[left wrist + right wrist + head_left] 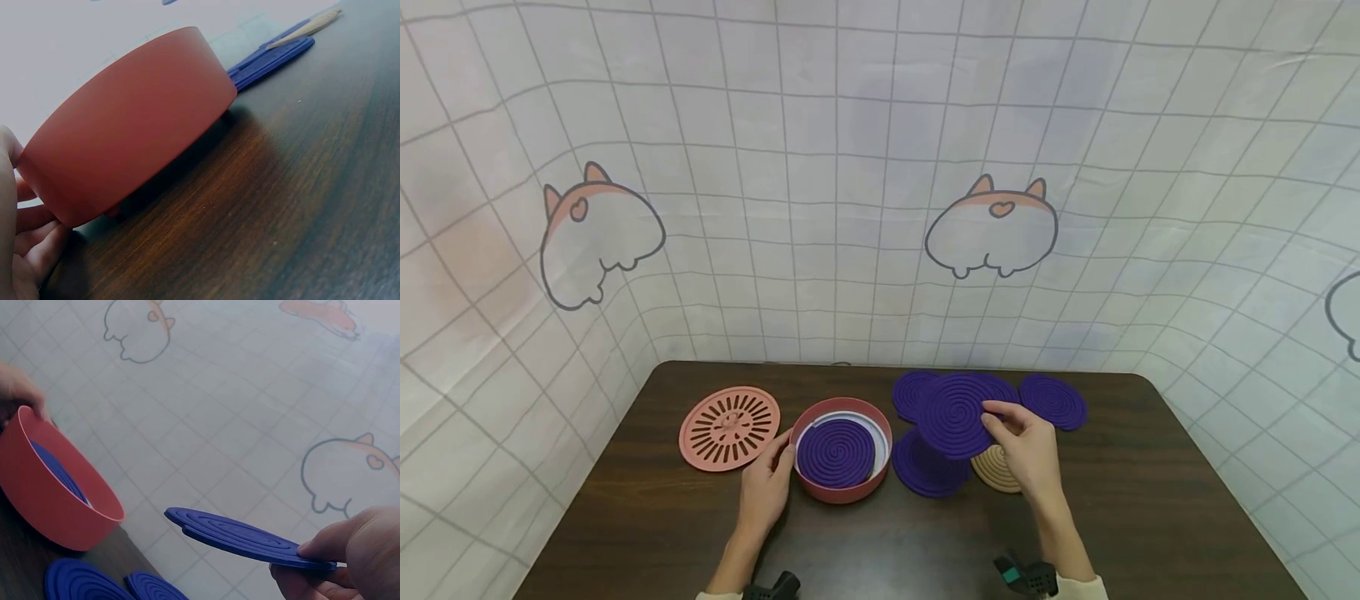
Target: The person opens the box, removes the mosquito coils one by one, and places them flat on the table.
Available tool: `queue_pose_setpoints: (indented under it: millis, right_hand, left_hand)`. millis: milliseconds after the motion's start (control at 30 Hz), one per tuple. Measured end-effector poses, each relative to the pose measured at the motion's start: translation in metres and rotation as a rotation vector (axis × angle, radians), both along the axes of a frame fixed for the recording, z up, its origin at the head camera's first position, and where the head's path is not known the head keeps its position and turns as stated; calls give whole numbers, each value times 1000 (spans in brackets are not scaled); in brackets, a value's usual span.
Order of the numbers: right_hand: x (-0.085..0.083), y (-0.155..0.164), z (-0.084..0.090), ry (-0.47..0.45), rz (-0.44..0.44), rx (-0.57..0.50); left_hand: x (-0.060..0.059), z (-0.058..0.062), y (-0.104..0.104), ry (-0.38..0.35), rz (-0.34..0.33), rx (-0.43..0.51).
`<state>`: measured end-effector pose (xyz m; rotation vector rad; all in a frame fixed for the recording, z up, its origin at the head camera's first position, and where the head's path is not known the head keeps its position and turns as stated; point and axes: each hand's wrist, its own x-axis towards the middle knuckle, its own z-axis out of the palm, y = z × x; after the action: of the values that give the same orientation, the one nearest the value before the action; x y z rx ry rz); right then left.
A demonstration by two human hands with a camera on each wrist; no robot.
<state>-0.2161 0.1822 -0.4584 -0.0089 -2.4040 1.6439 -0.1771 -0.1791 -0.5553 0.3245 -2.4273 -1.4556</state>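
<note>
In the head view, my left hand (766,483) grips the left side of a round reddish-pink mosquito coil holder (842,496) standing on the table. Inside it lies a purple mosquito coil (837,454) over a white lining. My right hand (1030,450) pinches another purple mosquito coil (953,418) by its right edge, thumb on top and fingers beneath. That coil (237,539) hangs in the air, tilted, in the right wrist view. The left wrist view shows the outer wall of the holder (131,119) with my fingers (37,240) at its lower edge.
A pink slotted lid (730,429) lies left of the holder. Several purple coils, including one in front (928,471) and one at far right (1052,402), lie around a tan coil (996,471) on the dark wooden table (895,550). A checked curtain (850,208) surrounds the back.
</note>
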Motion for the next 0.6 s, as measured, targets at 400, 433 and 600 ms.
queue_pose_setpoints:
  millis: [400,433,600]
  right_hand:
    - [1,15,1,12,-58,12]
    - [1,17,1,11,-63,11]
    - [1,22,1,-2,-80,-8]
  left_hand:
    - [0,3,0,-12,-16,6]
    - [0,3,0,-12,-15,6]
    - [0,3,0,-27,-3,6]
